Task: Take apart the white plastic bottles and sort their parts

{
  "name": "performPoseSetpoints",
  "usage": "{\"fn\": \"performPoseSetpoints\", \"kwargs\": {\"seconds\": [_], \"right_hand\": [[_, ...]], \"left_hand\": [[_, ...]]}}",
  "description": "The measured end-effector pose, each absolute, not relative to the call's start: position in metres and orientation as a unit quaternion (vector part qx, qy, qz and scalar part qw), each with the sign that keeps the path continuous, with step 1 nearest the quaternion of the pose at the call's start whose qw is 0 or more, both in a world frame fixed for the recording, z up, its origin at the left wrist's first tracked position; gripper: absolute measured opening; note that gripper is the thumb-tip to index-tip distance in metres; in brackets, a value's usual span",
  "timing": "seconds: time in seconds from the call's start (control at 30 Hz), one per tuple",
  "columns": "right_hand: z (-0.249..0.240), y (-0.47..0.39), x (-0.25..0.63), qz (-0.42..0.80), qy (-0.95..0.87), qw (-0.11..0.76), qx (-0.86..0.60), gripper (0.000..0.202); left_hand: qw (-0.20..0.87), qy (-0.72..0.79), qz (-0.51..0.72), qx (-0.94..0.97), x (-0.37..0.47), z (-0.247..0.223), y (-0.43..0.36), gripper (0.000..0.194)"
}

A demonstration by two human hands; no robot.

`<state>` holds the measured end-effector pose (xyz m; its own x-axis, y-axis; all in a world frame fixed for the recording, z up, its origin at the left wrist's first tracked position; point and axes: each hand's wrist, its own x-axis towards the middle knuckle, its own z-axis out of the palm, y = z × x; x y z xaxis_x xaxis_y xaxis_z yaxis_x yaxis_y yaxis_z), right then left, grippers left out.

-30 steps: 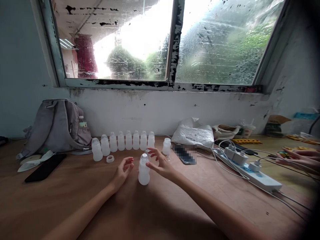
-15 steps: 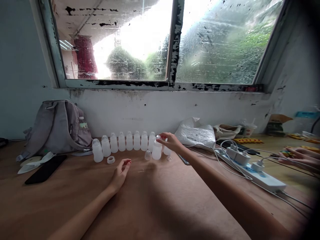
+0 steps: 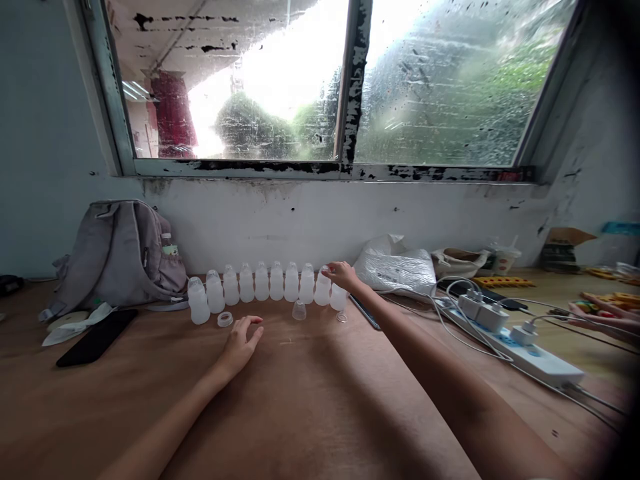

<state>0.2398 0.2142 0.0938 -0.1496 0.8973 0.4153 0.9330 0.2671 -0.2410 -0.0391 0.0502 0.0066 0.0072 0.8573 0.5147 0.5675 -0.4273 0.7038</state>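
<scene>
Several frosted white baby bottles (image 3: 277, 283) stand upright in a curved row along the back of the table. My right hand (image 3: 343, 275) pinches the top of one baby bottle (image 3: 323, 289) near the row's right end; its fingertips hide part of the top. The last bottle (image 3: 338, 298) stands just right of it, under the wrist. My left hand (image 3: 241, 345) rests on the table, fingers apart, holding nothing. Just beyond it lies a white screw ring (image 3: 225, 319). A clear cap (image 3: 299, 311) and a thin clear ring (image 3: 341, 317) lie in front of the row.
At left are a grey backpack (image 3: 123, 257) and a black phone (image 3: 97, 338). A silver padded bag (image 3: 395, 267) sits behind my right arm. Farther right, a white power strip (image 3: 540, 360) trails cables. Another person's hand (image 3: 607, 317) works at the right edge.
My right hand has moved the bottle back and right, into the row. My left hand's fingers have spread a little. The view has shifted slightly.
</scene>
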Motion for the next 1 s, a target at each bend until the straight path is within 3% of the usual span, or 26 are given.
{"fn": "performPoseSetpoints", "kwargs": {"seconds": [0.23,0.57,0.7,0.87,1.0], "right_hand": [[0.091,0.218,0.241,-0.034,-0.751,0.253,-0.608,0.037],[0.093,0.2,0.238,-0.065,-0.754,0.299,-0.582,0.037],[0.079,0.166,0.241,-0.092,-0.755,0.323,-0.563,0.028],[0.039,0.13,0.249,-0.116,-0.734,0.205,-0.636,0.028],[0.018,0.127,0.255,-0.061,-0.683,0.175,-0.707,0.034]], "left_hand": [[-0.023,0.527,0.411,0.744,-0.07,0.001,0.068,0.015],[-0.066,0.54,0.369,0.754,-0.077,-0.005,0.073,0.016],[-0.088,0.572,0.336,0.743,-0.083,-0.008,0.077,0.026],[-0.095,0.656,0.278,0.695,-0.092,-0.019,0.086,0.047],[-0.092,0.675,0.252,0.687,-0.096,-0.02,0.089,0.043]]}}
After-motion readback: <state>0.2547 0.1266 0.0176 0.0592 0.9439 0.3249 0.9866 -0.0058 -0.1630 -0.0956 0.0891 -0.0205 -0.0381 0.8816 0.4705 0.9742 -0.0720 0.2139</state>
